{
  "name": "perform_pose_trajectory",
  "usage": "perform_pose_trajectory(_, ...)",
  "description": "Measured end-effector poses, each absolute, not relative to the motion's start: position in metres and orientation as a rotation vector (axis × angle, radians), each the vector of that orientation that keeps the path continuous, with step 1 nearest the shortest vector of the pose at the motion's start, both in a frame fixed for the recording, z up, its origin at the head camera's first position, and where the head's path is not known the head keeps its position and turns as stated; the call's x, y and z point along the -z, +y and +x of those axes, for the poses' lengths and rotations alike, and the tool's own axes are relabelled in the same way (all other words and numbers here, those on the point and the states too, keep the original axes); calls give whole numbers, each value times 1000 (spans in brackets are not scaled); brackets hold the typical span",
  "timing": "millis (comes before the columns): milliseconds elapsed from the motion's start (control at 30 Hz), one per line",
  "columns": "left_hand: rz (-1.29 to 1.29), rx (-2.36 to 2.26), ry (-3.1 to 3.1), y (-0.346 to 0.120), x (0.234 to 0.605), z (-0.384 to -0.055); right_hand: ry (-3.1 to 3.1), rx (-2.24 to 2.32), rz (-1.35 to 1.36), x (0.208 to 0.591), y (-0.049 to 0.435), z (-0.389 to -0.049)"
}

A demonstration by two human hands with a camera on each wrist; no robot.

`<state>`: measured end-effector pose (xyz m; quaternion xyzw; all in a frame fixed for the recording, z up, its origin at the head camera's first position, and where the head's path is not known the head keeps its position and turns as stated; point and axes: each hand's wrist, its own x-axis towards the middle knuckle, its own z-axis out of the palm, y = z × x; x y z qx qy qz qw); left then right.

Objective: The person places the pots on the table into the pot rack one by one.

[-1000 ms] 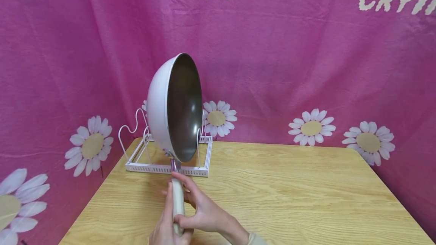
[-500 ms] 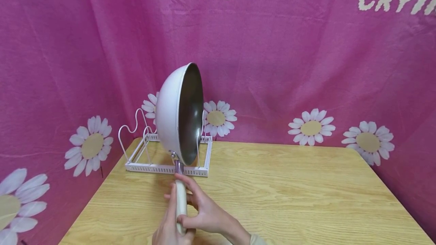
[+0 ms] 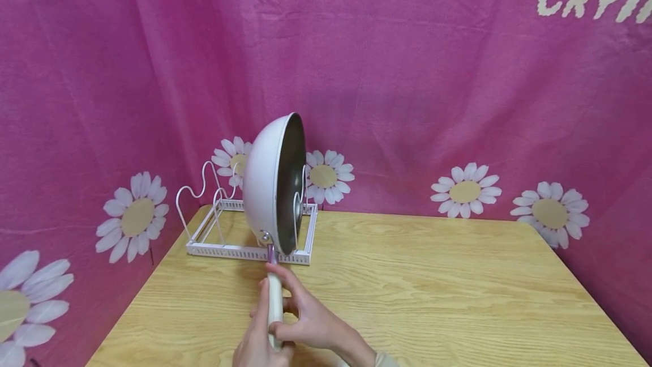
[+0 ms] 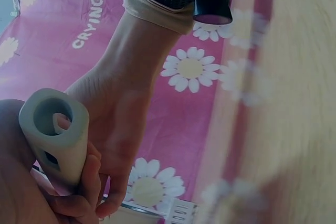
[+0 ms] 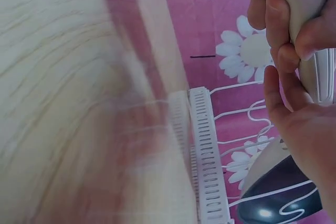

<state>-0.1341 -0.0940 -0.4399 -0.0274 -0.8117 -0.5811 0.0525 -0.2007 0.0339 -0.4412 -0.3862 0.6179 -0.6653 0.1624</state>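
Observation:
A wok, white outside and dark inside, stands on its edge over the right part of a white wire rack. Its opening faces right, and a wire divider passes in front of the rim. Whether its bottom edge rests on the rack's base cannot be told. Both hands grip the cream handle, which points toward me. My left hand wraps the near end from the left. My right hand holds it from the right, thumb low and index finger near the metal neck. A hollow handle end shows in the left wrist view.
The rack sits at the far left of a wooden table. More wire dividers rise at its left side. A pink cloth with daisies hangs behind and along the left side.
The wok has come down and shifted a little right, into the rack's right part, its opening turned further edge-on to me. Both hands have moved slightly right with the handle, still gripping it.

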Motion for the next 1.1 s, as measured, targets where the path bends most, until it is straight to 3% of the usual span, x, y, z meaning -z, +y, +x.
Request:
perform_pose_trajectory(133, -84, 1237, -2596, -93, 447, -134, 1815, 1867, -1023, 446, 35, -202)
perform_pose_trajectory(1100, -36, 1199, -2642, -85, 451, -146, 2183, 1674, -901, 445, 37, -208)
